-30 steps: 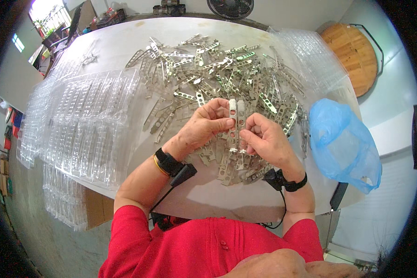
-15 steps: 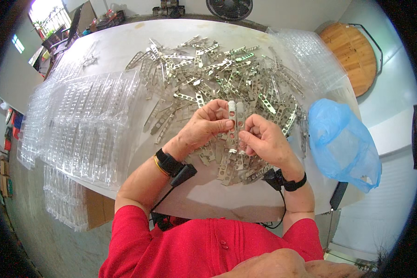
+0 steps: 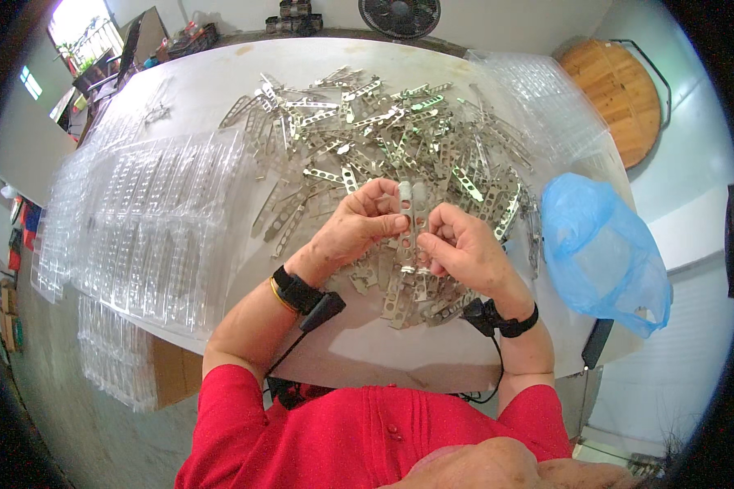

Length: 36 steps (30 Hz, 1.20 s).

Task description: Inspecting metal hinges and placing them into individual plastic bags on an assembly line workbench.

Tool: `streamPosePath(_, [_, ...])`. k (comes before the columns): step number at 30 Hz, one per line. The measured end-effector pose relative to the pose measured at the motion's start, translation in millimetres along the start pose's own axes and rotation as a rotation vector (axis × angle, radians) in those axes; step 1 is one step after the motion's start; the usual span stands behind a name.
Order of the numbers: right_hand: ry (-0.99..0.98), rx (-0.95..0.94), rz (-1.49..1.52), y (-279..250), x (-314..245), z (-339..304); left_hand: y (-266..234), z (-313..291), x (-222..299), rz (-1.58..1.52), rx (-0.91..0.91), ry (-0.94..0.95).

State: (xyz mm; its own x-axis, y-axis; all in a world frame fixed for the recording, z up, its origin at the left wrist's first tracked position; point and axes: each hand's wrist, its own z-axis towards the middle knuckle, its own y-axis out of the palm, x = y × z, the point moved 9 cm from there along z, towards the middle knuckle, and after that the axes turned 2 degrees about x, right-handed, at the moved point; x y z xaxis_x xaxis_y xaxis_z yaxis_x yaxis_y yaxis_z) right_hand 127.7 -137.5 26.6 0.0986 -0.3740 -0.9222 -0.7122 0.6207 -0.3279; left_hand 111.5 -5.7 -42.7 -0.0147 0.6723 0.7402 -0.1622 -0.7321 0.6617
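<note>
Two flat metal strips with round holes stand side by side between my hands, over the near part of the pile. My left hand [image 3: 356,225] pinches the left metal strip [image 3: 406,236] between thumb and fingers. The right metal strip [image 3: 421,208] is pinched by my right hand [image 3: 463,247], thumb toward the strip. Both strips point away from me, their long edges close together; whether they touch I cannot tell. Beneath and beyond lies a heap of similar perforated metal strips [image 3: 383,134], loosely tangled on the white table [image 3: 334,359].
Clear plastic blister trays [image 3: 151,220] are stacked at the left, with more clear trays [image 3: 538,98] at the far right. A crumpled blue plastic bag [image 3: 599,253] lies at the right edge. A cardboard box [image 3: 177,371] stands below the table's left side.
Both hands keep their grip on the two strips and have hardly moved. The whole view has shifted very slightly.
</note>
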Motion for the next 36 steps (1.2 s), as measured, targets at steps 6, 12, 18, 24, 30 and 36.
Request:
streamPosePath(6, [-0.010, -0.017, 0.014, 1, 0, -1, 0, -1, -2, -0.014, 0.008, -0.024])
streamPosePath(12, [-0.021, -0.011, -0.027, 2, -4, 0, 1, -3, -1, -0.020, 0.013, -0.037])
streamPosePath(18, [-0.015, -0.014, -0.014, 0, -2, 0, 9, -1, 4, -0.050, -0.021, -0.016])
streamPosePath(24, [0.001, -0.027, -0.021, 2, -3, 1, 5, -2, 3, -0.038, -0.030, -0.019])
streamPosePath(30, [0.005, -0.032, -0.015, 3, 0, 0, -4, -2, -2, 0.039, 0.002, -0.005])
streamPosePath(36, [0.029, -0.010, -0.035, 5, 2, 0, 5, -8, 3, -0.002, 0.016, -0.041])
